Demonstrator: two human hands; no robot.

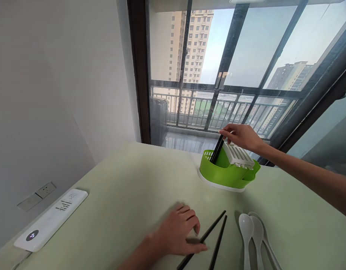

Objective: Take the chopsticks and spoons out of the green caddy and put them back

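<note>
head view: we look down over a pale green worktop [128, 187] set against a large window.
right hand [240, 137]: our grip is pinched narrow on the top of a black chopstick pair [217, 149], which slants down into the green cutlery holder [227, 173], tips already inside its near-left compartment.
left hand [180, 232]: resting palm-down on the worktop, fingers curled loosely, thumb touching one of two loose chopsticks [209, 238]; holding nothing.
nearby: two white spoons [253, 234] lie just right of the loose chopsticks; a white remote [50, 219] sits well apart, at the left edge.
doing it well: we judge the pair should be kept together and steep, and let go only once the tips seat against the holder's floor.
</note>
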